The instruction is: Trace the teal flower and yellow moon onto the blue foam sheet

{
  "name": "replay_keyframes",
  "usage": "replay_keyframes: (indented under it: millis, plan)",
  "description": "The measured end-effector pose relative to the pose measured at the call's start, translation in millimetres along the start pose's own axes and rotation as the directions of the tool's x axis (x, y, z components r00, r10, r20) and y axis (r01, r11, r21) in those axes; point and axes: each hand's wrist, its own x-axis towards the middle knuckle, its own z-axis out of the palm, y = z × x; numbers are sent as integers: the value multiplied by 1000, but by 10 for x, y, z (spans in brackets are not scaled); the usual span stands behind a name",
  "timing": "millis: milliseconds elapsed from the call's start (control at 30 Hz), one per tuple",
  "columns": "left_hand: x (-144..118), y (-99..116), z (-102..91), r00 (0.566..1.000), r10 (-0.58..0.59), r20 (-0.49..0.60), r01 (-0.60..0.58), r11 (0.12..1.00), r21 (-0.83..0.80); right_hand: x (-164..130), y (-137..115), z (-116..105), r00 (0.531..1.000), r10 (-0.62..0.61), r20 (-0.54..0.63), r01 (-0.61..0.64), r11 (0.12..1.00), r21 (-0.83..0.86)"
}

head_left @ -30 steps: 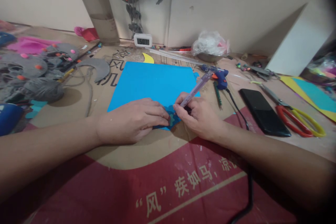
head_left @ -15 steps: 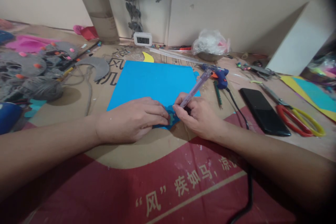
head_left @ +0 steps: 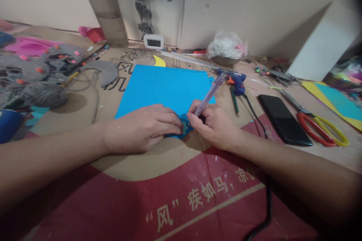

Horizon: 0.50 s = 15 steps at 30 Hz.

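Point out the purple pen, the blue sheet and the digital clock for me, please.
Purple pen (head_left: 210, 94): head view, on its barrel.
Blue sheet (head_left: 166, 87): head view, on its bare surface.
Digital clock (head_left: 154, 42): head view, on its display.

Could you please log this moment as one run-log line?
Left hand: on blue sheet, at small cutout | Right hand: holding purple pen over sheet | Farther right: black phone, scissors
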Motion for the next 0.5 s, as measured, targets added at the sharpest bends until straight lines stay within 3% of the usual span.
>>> replay_keyframes:
  millis: [500]
  plan:
    - [-11,-4,0,999,38,36,-40,998,56,-5,-6,-8,1000,9,25,-9,1000,-10]
